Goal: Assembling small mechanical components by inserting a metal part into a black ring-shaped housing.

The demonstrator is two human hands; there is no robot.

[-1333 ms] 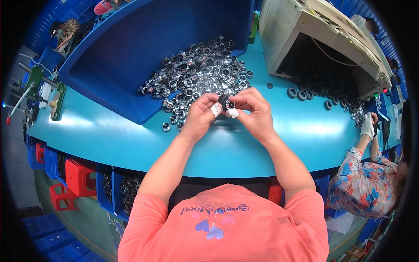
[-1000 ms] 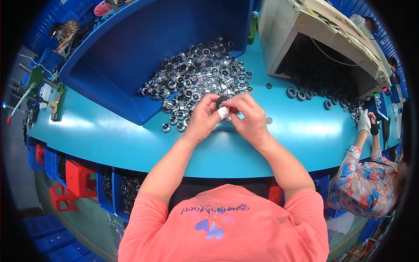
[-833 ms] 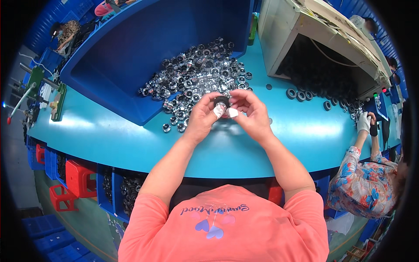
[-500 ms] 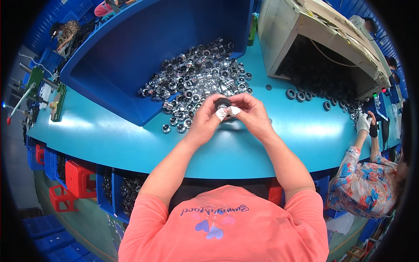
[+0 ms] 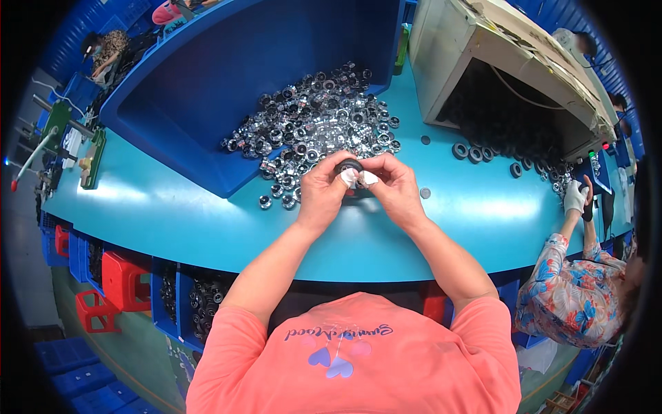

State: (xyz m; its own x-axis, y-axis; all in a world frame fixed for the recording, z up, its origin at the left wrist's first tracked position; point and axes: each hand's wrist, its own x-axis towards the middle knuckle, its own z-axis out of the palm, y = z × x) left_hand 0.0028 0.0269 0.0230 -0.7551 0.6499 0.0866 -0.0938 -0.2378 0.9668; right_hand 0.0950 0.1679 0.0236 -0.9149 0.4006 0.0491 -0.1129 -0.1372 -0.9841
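Between both hands, just in front of the heap, is a small black rubber tyre (image 5: 348, 164). My left hand (image 5: 321, 196) closes on its left side, with fingers behind and thumb in front. My right hand (image 5: 398, 192) grips the right side the same way. White wrapping covers both thumb tips. The thumbs press at the tyre's near face and hide most of its middle, so I cannot tell how far a hub sits inside. Beyond my fingers lies a pile of shiny chrome wheel hubs (image 5: 324, 117) with dark centres.
The chrome pile spills from a large blue bin (image 5: 227, 176) onto the turquoise table (image 5: 172, 228). To the right, an open whitish box (image 5: 441, 76) holds black tyres, several lying before it (image 5: 474, 153). A co-worker's gloved hand (image 5: 574, 196) works at far right. A green hand press (image 5: 93, 162) stands left.
The tyre has tilted between my fingers and its ring shows more. My right hand has shifted slightly left, and a small grey disc beside it shows more fully.
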